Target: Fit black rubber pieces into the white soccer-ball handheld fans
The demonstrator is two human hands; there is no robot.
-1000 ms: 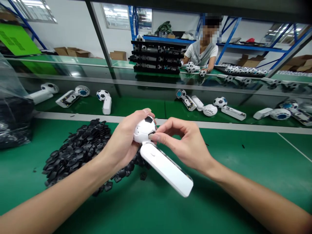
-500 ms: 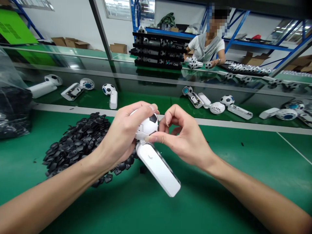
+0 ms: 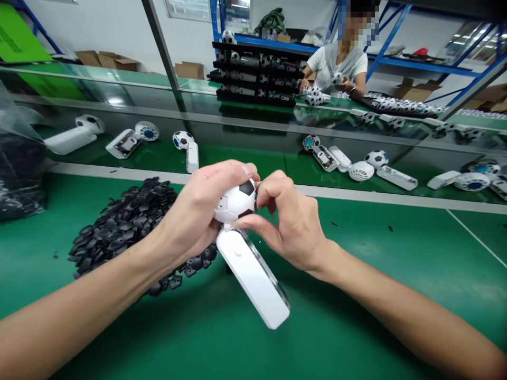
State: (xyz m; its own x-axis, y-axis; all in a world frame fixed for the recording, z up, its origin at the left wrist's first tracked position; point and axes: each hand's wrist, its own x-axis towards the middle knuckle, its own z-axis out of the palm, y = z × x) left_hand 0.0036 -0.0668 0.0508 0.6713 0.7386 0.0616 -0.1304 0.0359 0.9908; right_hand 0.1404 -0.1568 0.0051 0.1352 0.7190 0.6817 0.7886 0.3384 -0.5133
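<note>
A white handheld fan (image 3: pixel 255 277) with a football-patterned head is held above the green work surface, its handle slanting down to the right. My left hand (image 3: pixel 208 203) wraps round the head from the left, thumb across the top. On the other side, my right hand (image 3: pixel 291 224) has its fingers curled against the head's right edge and its thumb at the underside, near the joint with the handle. Whether a small piece lies under those right fingertips is hidden. Behind my left forearm spreads a heap of small black five-sided pieces (image 3: pixel 127 224).
Several similar fans lie along the belt beyond the pale rail, including a fan (image 3: pixel 192 155) and an opened fan (image 3: pixel 325 158). At far left stands a plastic bag of black pieces (image 3: pixel 21 174). Across the line, a person (image 3: pixel 336 68) works beside stacked black trays (image 3: pixel 257 79).
My right fingers have closed in against the head's edge, and the fan has turned slightly, showing more of its head. The person opposite has raised a ball-shaped piece. The camera view has shifted slightly.
</note>
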